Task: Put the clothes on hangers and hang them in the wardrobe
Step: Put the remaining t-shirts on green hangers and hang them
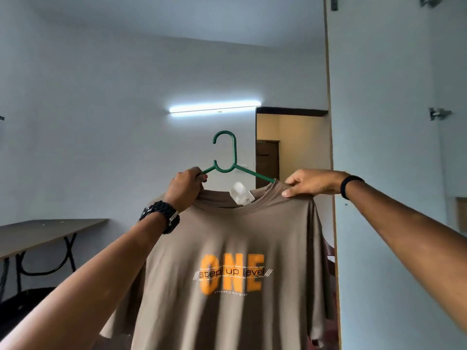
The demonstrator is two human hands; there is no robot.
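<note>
Your left hand point(185, 188) curled round left arm of green hanger point(228, 162) and collar of brown T-shirt point(227, 248), held up at centre. Your right hand point(312, 184) pinches shirt's right shoulder w/ thumb and fingers. Hanger's right arm inside neck opening. White wardrobe door point(384, 173) just right of shirt.

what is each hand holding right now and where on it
The left hand grips the green hanger at its left arm, together with the collar of the brown t-shirt. The right hand pinches the shirt's right shoulder seam.
</note>
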